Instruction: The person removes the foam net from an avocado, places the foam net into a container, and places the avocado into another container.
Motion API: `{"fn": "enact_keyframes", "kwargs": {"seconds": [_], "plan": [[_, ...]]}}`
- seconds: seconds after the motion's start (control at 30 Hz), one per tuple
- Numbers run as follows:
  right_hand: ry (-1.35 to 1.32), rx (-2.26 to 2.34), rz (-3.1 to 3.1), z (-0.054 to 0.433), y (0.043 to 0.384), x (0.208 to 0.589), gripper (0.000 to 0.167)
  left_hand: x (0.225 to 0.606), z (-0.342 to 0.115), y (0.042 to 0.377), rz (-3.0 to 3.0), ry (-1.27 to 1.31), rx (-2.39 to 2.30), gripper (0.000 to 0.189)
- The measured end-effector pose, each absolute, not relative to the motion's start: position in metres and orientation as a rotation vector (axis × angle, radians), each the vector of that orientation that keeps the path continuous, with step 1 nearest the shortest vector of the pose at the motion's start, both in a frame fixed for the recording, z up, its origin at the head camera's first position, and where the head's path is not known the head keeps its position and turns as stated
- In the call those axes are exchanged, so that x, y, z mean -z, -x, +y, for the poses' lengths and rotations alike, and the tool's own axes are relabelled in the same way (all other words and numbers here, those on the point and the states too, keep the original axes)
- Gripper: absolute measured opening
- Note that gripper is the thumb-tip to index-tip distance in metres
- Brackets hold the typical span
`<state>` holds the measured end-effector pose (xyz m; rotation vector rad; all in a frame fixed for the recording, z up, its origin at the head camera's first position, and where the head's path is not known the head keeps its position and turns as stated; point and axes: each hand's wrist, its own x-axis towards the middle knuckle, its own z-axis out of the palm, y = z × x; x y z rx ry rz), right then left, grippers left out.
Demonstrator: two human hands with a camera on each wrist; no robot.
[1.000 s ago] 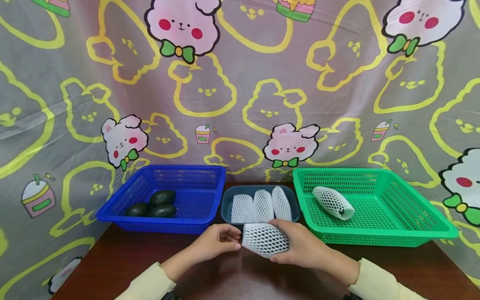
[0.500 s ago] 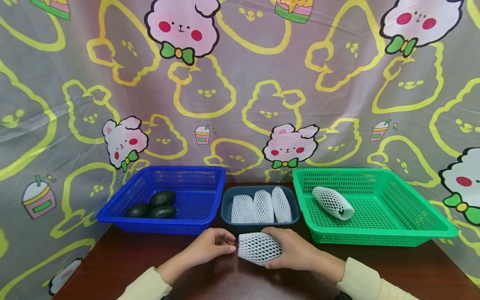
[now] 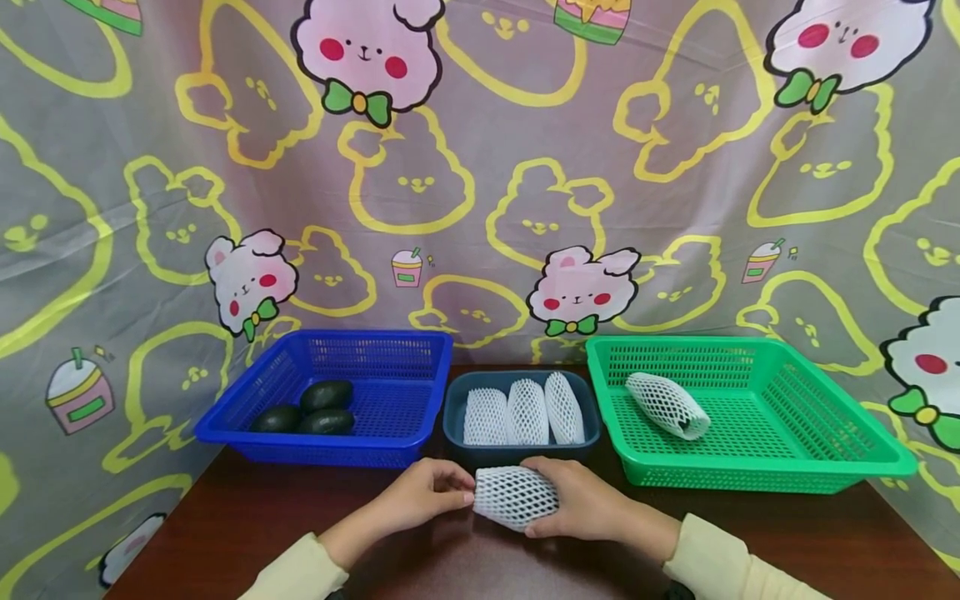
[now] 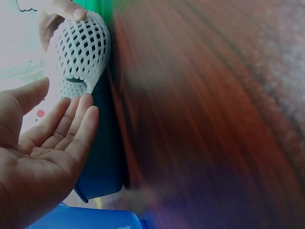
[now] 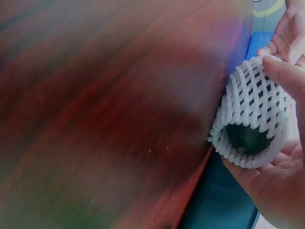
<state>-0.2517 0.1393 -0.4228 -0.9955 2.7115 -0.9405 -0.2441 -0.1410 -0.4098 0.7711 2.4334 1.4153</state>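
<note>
My right hand (image 3: 592, 504) holds a white foam net sleeve (image 3: 516, 498) over the table, fingers and thumb curled round it. A dark green avocado (image 5: 249, 139) sits inside the net; its end shows through the opening in the right wrist view, and the mesh covers the rest. My left hand (image 3: 420, 493) is at the sleeve's left end. In the left wrist view its fingers (image 4: 74, 131) are extended, fingertips right at the net's edge, with the thumb apart. Just behind, a dark blue tray (image 3: 521, 454) contains several white foam nets (image 3: 486, 417).
On the left stands a blue basket (image 3: 322, 452) with three bare avocados (image 3: 326, 422) in it. A green basket (image 3: 750, 478) on the right contains one netted avocado (image 3: 666, 404). Behind everything hangs a patterned curtain (image 3: 480, 167); the table (image 3: 465, 558) is dark reddish wood.
My right hand has brought the netted avocado down and left, nearer my body. The left hand has shifted slightly, and the gap between its fingertips and the net has closed.
</note>
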Motion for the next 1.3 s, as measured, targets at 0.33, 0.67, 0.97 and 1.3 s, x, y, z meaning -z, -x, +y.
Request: {"fn": "enact_keyframes", "kwargs": {"seconds": [0.33,0.67,0.97,1.3], "plan": [[0.985,0.925,2.676,0.141,0.249,0.417,0.079,0.411,-0.133,0.251,2.433,-0.835,-1.443,0.013],[0.974,0.938,2.631,0.141,0.250,0.416,0.077,0.424,-0.121,0.255,2.310,-0.875,-1.595,0.019],[0.950,0.914,2.632,0.145,0.248,0.411,0.082,0.425,-0.116,0.253,2.208,-0.799,-1.635,0.024],[1.069,0.967,2.668,0.159,0.248,0.409,0.061,0.423,-0.115,0.251,2.193,-0.726,-1.638,0.023]]}}
